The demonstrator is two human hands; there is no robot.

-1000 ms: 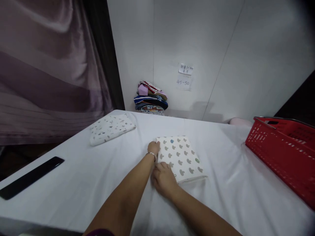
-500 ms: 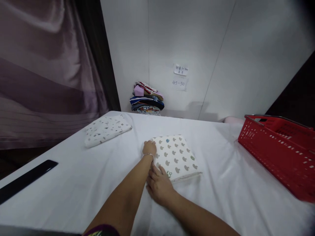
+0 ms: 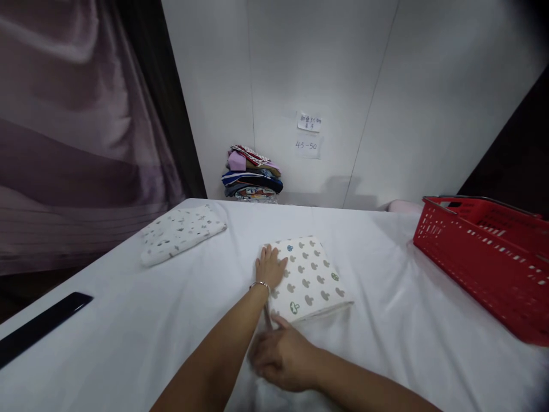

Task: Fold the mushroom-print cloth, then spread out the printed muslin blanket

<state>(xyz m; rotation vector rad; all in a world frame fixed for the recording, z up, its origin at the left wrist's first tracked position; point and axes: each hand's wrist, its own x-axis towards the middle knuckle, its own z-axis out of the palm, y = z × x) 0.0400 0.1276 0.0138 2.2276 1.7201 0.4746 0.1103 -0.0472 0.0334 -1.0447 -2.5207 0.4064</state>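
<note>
A folded white cloth (image 3: 306, 280) with grey mushroom prints and a few green and blue ones lies in front of me on the white-covered table. My left hand (image 3: 270, 269), with a bracelet at the wrist, rests on its left side, fingers spread flat over the top. My right hand (image 3: 285, 355) is at the near left corner. Its thumb touches or nearly touches the cloth's near edge, apart from the other fingers, which are bent and slightly blurred over the sheet. Nothing shows in its grasp. A second folded white cloth (image 3: 184, 232) with small dark prints lies at the far left.
A red perforated basket (image 3: 476, 263) with a metal handle stands at the right. At the left edge lies a glossy black flat object (image 3: 43, 326). Behind the table, a stack of folded fabrics (image 3: 253, 174) sits by the wall, below and left of paper notes (image 3: 307, 134).
My left hand has slid onto the mushroom cloth's top and flattened. My right hand has drawn back toward me from the cloth's left edge. The view has shifted slightly.
</note>
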